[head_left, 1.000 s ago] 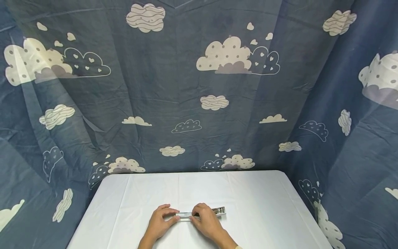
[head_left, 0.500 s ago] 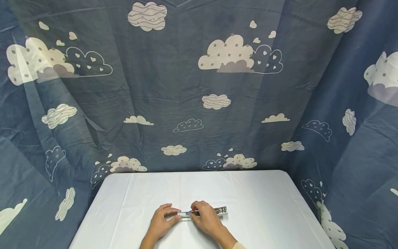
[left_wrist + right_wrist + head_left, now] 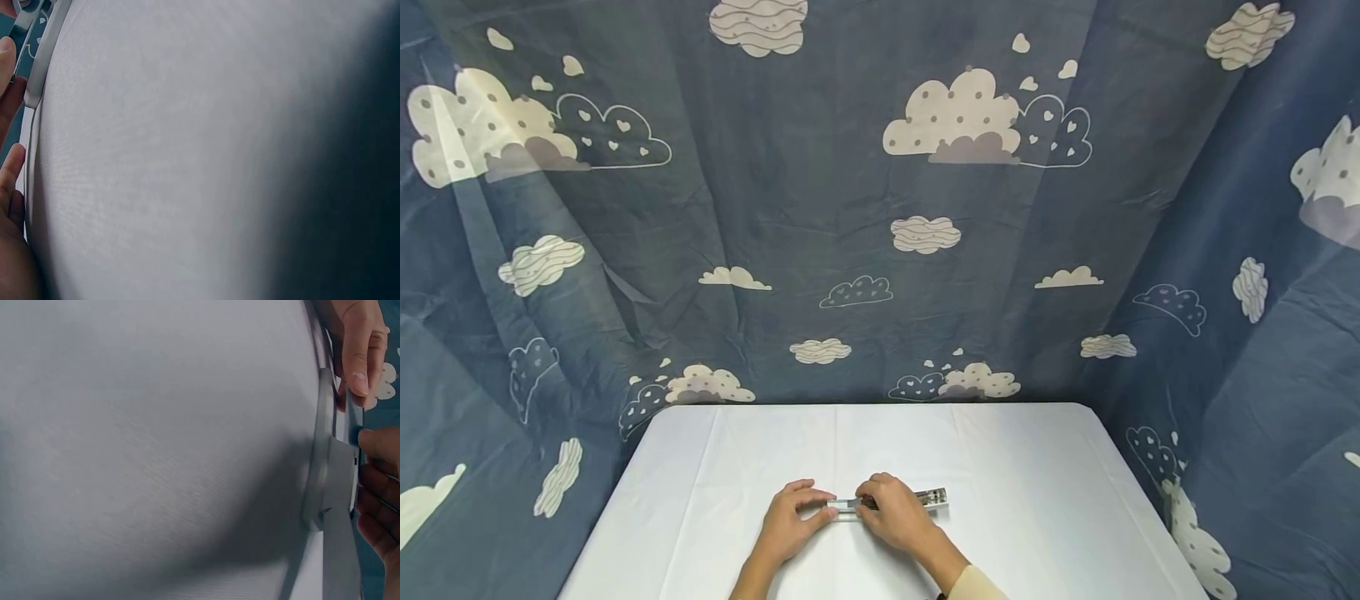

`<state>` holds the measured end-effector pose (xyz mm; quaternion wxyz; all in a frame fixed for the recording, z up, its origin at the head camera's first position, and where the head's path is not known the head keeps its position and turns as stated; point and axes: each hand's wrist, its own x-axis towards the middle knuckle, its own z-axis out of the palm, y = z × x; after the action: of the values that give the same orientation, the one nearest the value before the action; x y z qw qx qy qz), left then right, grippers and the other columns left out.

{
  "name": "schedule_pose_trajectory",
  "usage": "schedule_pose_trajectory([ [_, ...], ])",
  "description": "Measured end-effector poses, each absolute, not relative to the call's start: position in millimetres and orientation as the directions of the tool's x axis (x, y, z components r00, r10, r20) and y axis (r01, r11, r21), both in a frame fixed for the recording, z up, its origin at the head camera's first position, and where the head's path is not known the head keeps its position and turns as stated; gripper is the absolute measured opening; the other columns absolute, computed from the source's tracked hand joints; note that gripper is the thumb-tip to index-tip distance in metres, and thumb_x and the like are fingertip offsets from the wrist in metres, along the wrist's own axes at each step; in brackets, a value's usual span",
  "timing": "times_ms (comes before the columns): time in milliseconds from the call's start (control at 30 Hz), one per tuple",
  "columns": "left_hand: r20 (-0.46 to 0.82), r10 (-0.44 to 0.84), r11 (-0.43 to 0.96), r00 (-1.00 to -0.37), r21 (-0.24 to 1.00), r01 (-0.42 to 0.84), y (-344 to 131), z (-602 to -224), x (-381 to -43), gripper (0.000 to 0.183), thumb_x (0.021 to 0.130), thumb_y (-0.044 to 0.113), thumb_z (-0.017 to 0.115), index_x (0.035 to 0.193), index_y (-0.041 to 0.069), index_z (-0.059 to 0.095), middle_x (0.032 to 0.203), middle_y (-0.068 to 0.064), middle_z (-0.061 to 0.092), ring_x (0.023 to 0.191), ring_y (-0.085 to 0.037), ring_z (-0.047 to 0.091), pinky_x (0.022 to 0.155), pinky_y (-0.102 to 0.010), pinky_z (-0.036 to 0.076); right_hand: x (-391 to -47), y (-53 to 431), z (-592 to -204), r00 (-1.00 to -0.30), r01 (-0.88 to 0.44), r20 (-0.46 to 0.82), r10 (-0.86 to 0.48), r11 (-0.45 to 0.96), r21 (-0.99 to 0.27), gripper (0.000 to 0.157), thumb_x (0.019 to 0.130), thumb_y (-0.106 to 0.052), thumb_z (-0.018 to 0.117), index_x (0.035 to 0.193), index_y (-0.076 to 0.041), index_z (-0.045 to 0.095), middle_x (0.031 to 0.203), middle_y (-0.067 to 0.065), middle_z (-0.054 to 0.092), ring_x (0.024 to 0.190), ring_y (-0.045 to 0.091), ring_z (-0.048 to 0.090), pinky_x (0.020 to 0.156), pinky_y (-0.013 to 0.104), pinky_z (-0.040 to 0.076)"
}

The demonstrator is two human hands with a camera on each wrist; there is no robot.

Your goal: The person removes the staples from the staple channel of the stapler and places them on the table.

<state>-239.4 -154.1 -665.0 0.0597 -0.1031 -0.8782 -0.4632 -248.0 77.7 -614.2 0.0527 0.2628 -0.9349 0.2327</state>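
One long, silver-grey, stapler-like metal tool (image 3: 844, 505) is sitting midway between the left and right edges of a white, cloth-covered table (image 3: 1022, 467), long axis running nearly parallel to the far edge. Left hand (image 3: 786, 525) is pinching its left end; right hand (image 3: 895, 517), equally near, is gripping its middle. Dark-blue, cloud-printed fabric (image 3: 797, 225) is hanging beyond the far edge and both sides.
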Motion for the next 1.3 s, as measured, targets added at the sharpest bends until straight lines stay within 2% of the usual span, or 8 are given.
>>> schedule_pose_trajectory([
  [267, 0.188, 0.113, 0.555, -0.976, 0.802, 0.219, -154, -664, -241, 0.020, 0.082, 0.045, 0.085, 0.099, 0.037, 0.080, 0.117, 0.003, 0.076, 0.130, -0.032, 0.060, 0.109, -0.065, 0.045, -252, 78, -610, -0.856, -0.516, 0.182, -0.484, 0.768, -0.380, 0.019, 0.090, -0.027, 0.080, 0.106, -0.017, 0.078, 0.094, -0.008, 0.072, 0.084, 0.001, 0.062, 0.080, 0.024, 0.058],
  [633, 0.174, 0.105, 0.551, -0.979, 0.809, 0.203, -153, -664, -240, 0.020, 0.081, 0.045, 0.086, 0.099, 0.037, 0.080, 0.115, 0.006, 0.076, 0.130, -0.031, 0.060, 0.111, -0.063, 0.044, -252, 89, -608, -0.837, -0.546, 0.244, -0.490, 0.711, -0.444, 0.016, 0.090, -0.024, 0.080, 0.103, -0.016, 0.078, 0.089, -0.010, 0.070, 0.080, -0.001, 0.060, 0.075, 0.023, 0.057],
  [833, 0.184, 0.101, 0.555, -0.978, 0.805, 0.209, -153, -664, -239, 0.021, 0.081, 0.045, 0.086, 0.099, 0.037, 0.080, 0.112, 0.008, 0.077, 0.130, -0.030, 0.061, 0.111, -0.062, 0.044, -252, 100, -605, -0.842, -0.534, 0.240, -0.483, 0.686, -0.494, 0.014, 0.093, -0.023, 0.078, 0.104, -0.015, 0.077, 0.093, -0.008, 0.072, 0.085, 0.002, 0.064, 0.077, 0.022, 0.059],
  [1033, 0.176, 0.096, 0.560, -0.980, 0.804, 0.200, -153, -664, -239, 0.020, 0.081, 0.046, 0.086, 0.098, 0.037, 0.080, 0.116, 0.005, 0.076, 0.130, -0.030, 0.060, 0.111, -0.063, 0.044, -253, 113, -600, -0.840, -0.528, 0.236, -0.488, 0.640, -0.557, 0.017, 0.095, -0.024, 0.075, 0.108, -0.012, 0.077, 0.100, -0.003, 0.074, 0.093, 0.011, 0.069, 0.082, 0.030, 0.063],
  [1133, 0.175, 0.091, 0.565, -0.980, 0.802, 0.196, -153, -664, -239, 0.020, 0.081, 0.046, 0.086, 0.098, 0.037, 0.080, 0.119, 0.001, 0.075, 0.129, -0.030, 0.061, 0.111, -0.064, 0.044, -254, 122, -599, -0.835, -0.541, 0.257, -0.486, 0.639, -0.548, 0.017, 0.096, -0.026, 0.075, 0.108, -0.014, 0.077, 0.100, -0.005, 0.074, 0.093, 0.010, 0.069, 0.083, 0.034, 0.063],
  [1300, 0.177, 0.093, 0.560, -0.980, 0.804, 0.198, -153, -664, -239, 0.020, 0.081, 0.045, 0.086, 0.098, 0.037, 0.080, 0.115, 0.003, 0.076, 0.129, -0.030, 0.061, 0.111, -0.062, 0.044, -256, 139, -595, -0.841, -0.533, 0.263, -0.473, 0.635, -0.559, 0.014, 0.096, -0.027, 0.075, 0.107, -0.019, 0.077, 0.099, -0.010, 0.073, 0.093, 0.006, 0.067, 0.084, 0.037, 0.063],
])
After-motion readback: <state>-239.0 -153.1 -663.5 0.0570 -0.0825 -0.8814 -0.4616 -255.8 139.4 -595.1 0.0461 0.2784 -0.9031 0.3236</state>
